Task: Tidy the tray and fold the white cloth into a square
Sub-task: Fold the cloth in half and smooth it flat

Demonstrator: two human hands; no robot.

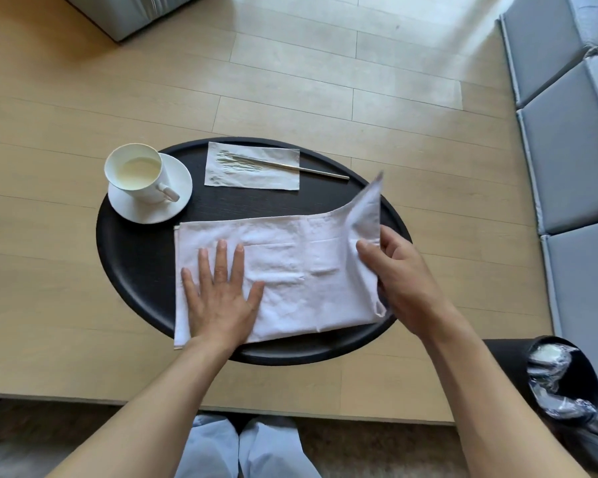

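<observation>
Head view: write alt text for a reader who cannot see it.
Two hands fold a white cloth on a black oval tray: the left hand presses it flat, the right hand lifts its right end. Behind sit a cup on a saucer and a paper napkin.

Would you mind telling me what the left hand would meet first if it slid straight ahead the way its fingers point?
Probably the paper napkin, after the left hand leaves the white cloth and crosses bare tray; depth is unclear.

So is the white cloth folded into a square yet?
Not yet. The white cloth lies as a long rectangle; the left hand presses it flat while the right hand lifts one end.
</observation>
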